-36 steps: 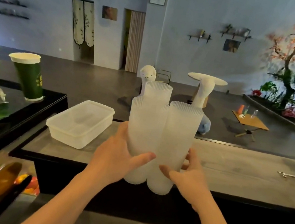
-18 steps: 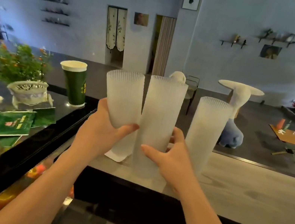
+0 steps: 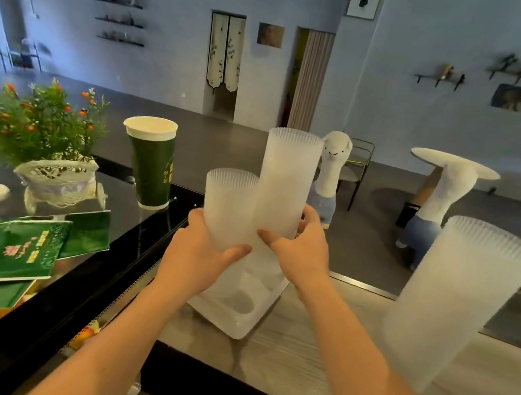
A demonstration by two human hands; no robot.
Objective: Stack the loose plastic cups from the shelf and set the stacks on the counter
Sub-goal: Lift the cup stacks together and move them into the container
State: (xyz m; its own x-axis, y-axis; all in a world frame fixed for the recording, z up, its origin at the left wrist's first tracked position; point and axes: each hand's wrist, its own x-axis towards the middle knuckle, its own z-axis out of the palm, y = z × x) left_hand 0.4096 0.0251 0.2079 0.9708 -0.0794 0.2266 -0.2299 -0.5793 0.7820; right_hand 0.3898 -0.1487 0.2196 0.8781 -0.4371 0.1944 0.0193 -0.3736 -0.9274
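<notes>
Your left hand [image 3: 196, 257] grips the shorter cup stack [image 3: 227, 207] low on its wall; your right hand [image 3: 303, 250] wraps the taller cup stack [image 3: 284, 184] beside it, both held above the table [image 3: 311, 356]. They look light, thin and springy, so hold low and gently. A third stack [image 3: 453, 301] stands on the table at right.

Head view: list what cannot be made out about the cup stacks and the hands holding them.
- Cup count per stack: ribbed rims too fine to count.
- Bottoms of the shorter stack and taller stack: covered by the left hand and right hand.
- Whether those two stacks touch the plastic container: hidden by the hands.
- Third stack: blurred, near the right edge; its base on the counter is unclear.
</notes>
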